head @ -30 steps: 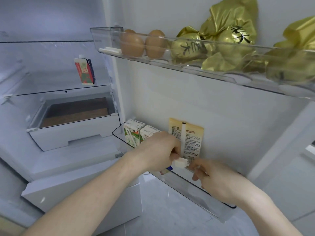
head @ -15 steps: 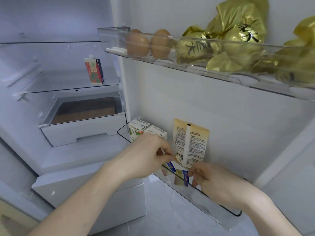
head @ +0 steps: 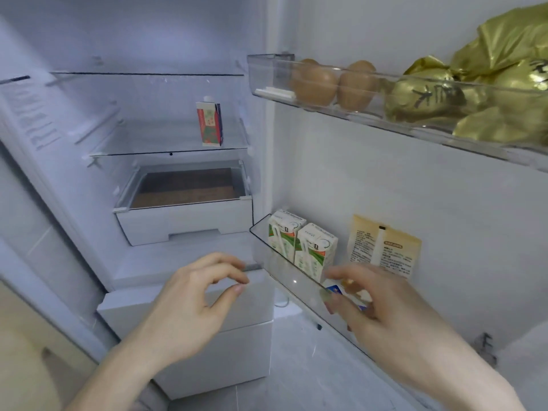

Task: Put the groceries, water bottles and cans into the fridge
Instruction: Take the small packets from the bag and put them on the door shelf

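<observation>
My right hand (head: 394,310) reaches into the clear lower door bin (head: 284,271), thumb and fingers on either side of a small blue-and-white packet (head: 334,289). The hand is blurred, so whether it grips the packet is unclear. My left hand (head: 192,298) hovers left of the bin with loosely curled fingers and holds nothing. Two small green-and-white milk cartons (head: 296,241) stand at the bin's left end. A yellow sachet (head: 382,247) leans against the door behind my right hand.
The upper door bin (head: 272,75) holds two brown eggs (head: 314,84) and gold foil bags (head: 489,84). A red carton (head: 209,124) stands on a glass shelf inside the fridge. Below it a white drawer (head: 184,221) sits pulled out, above a closed lower drawer (head: 237,351).
My left hand has let go and pulled back left, away from the bin. The packet now sits lower in the bin, with only my right hand at it. The view shifted left.
</observation>
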`<state>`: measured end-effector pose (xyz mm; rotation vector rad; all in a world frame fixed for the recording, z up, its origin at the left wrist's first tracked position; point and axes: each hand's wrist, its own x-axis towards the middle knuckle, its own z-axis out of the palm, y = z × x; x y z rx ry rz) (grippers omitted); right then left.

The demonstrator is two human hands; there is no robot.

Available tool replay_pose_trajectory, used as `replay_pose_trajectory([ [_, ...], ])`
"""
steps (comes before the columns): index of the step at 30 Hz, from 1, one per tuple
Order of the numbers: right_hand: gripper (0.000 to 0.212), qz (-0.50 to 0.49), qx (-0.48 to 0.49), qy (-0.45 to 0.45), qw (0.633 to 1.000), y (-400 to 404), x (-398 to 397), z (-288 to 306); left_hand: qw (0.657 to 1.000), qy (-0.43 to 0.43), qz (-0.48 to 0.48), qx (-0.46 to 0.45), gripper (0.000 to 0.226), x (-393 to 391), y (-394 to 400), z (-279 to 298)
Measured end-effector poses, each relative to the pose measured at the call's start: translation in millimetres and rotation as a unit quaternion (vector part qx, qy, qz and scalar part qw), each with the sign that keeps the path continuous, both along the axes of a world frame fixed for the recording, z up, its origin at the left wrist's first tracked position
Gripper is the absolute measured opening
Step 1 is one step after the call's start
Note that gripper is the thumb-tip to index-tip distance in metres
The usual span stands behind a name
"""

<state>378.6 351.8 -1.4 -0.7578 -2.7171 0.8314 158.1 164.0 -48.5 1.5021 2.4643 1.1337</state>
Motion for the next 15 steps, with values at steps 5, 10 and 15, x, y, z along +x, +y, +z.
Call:
replay_pose_trajectory([
  [5, 0.041, 0.176, 0.027, -0.025, 0.984, -56, -73, -18, 0.992, 0.006, 0.104, -0.068, 0.022, -38, -78, -25],
  [10, 0.057, 0.261, 0.004, -0.064, 0.963, -100, -138, -47, 0.973, -0.005, 0.201, -0.114, 0.039, -55, -157, -58],
  [15, 0.067, 0.350, 0.009, -0.112, 0.930, -144, -197, -64, 0.946, -0.021, 0.284, -0.156, 0.056, -49, -224, -80],
])
